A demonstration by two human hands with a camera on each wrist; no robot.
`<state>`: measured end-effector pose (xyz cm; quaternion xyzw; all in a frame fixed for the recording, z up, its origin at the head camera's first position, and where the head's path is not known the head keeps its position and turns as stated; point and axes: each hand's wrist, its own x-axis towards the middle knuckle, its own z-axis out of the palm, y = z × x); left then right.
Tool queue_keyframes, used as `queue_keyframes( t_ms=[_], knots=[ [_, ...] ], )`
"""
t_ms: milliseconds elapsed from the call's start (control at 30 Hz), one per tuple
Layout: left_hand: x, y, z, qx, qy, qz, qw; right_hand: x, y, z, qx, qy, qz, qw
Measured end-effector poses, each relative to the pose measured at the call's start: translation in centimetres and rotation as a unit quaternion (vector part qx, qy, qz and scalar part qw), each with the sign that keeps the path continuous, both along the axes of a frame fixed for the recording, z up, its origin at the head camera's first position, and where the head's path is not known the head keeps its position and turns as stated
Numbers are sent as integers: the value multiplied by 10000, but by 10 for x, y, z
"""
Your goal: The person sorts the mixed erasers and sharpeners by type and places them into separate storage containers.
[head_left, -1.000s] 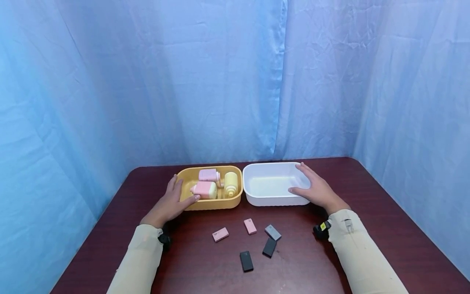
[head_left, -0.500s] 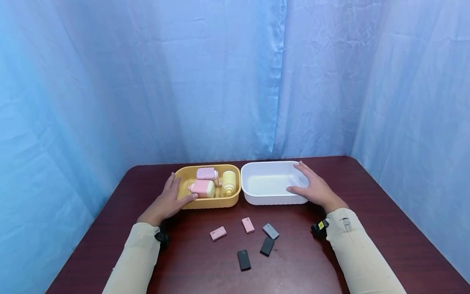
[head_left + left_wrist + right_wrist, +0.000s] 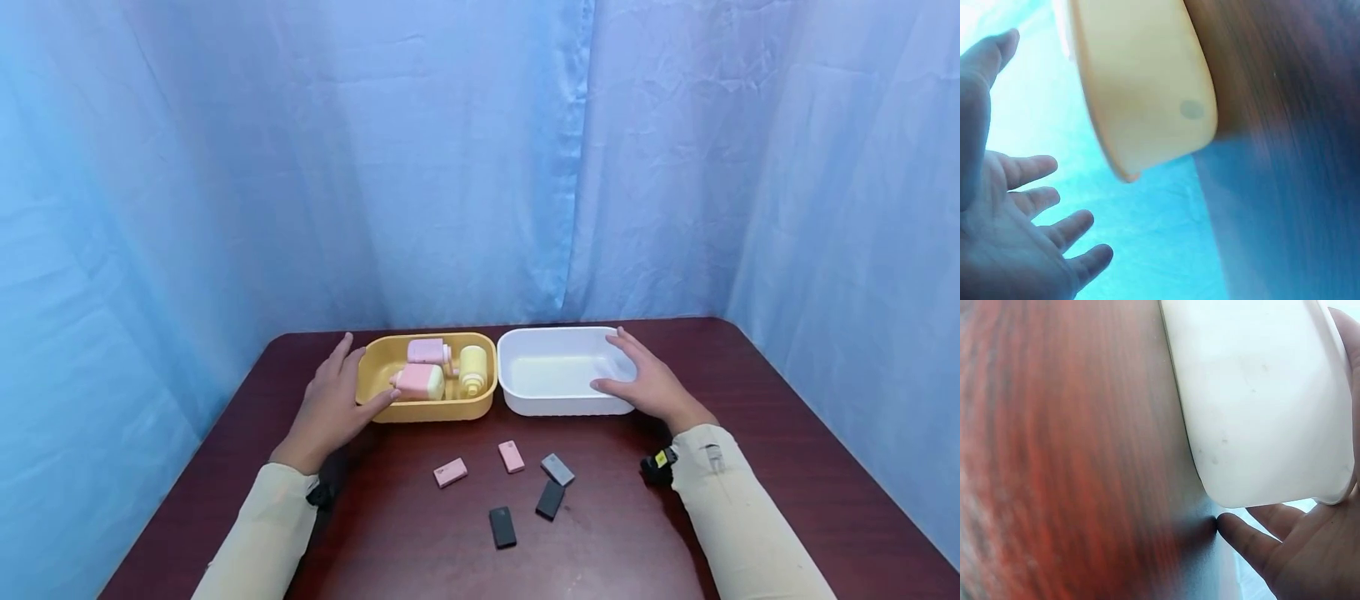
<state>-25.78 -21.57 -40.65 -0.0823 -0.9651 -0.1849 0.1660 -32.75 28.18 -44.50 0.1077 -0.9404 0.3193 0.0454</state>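
Observation:
My left hand (image 3: 327,408) is beside the left end of a yellow basket (image 3: 450,411), its fingers spread. In the left wrist view a gap separates those fingers from the yellow basket (image 3: 1141,81). Two pink bottles (image 3: 420,381) and a yellow bottle (image 3: 472,367) lie in it. At the right end of a white basket (image 3: 566,406) is my right hand (image 3: 654,389), its thumb over the front rim and its other fingers extended at the far corner. The right wrist view shows the white basket's wall (image 3: 1266,400) close against the palm, with one fingertip down at the table.
Several small flat rectangular blocks lie on the dark red table (image 3: 405,542) before the baskets: pink ones (image 3: 450,472), a grey one (image 3: 557,469) and black ones (image 3: 502,527). Blue curtains (image 3: 465,167) hang behind and at both sides.
My left hand has drawn back to the left, its fingers coming off the yellow basket's end. My right hand stays at the white basket. Both baskets and the small blocks keep their places.

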Motion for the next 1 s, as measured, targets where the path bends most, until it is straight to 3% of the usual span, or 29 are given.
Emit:
queue_keyframes(
  t_ms=[333,433,667,867,1000],
  knots=[
    [41,16,13,-176,1160,-484,9919,-2,-2,3,-61,13,79,9999],
    [50,25,15,-142,1245,-668,9899,-1,-3,3,-91,12,84,9999],
    [64,47,9,208,794,-975,9918,1,-2,2,-108,34,46,9999],
    [68,61,-2,540,140,-992,9935,-1,0,0,-72,57,45,9999],
    [70,66,-10,475,-220,-921,9944,0,0,0,-93,28,66,9999]
  ],
)
